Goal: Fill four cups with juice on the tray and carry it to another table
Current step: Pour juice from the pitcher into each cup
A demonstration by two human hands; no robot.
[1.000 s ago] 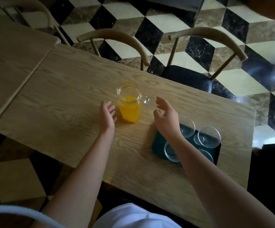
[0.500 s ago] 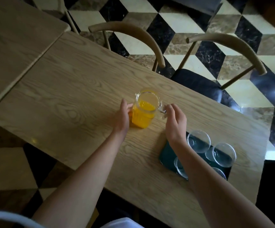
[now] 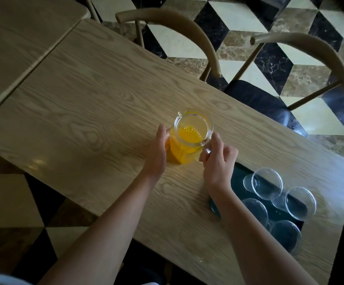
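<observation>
A glass jug of orange juice [image 3: 185,140] stands upright near the middle of the wooden table [image 3: 84,103]. My left hand [image 3: 156,151] lies flat against the jug's left side with straight fingers. My right hand [image 3: 218,161] curls its fingers round the jug's clear handle on the right. A dark green tray [image 3: 237,182] lies at the table's right end, partly hidden by my right forearm. On it stand several empty clear cups, among them one at the back [image 3: 266,183] and one at the right [image 3: 300,202].
Two wooden chairs with curved backs, one [image 3: 179,23] and another [image 3: 311,50], stand along the table's far side. A second wooden table [image 3: 12,38] adjoins at the upper left. The floor is a black, cream and brown cube pattern.
Both hands moved in to the jug. The left hand came to lie against its side and the right hand closed round the handle. The view shifted closer.
</observation>
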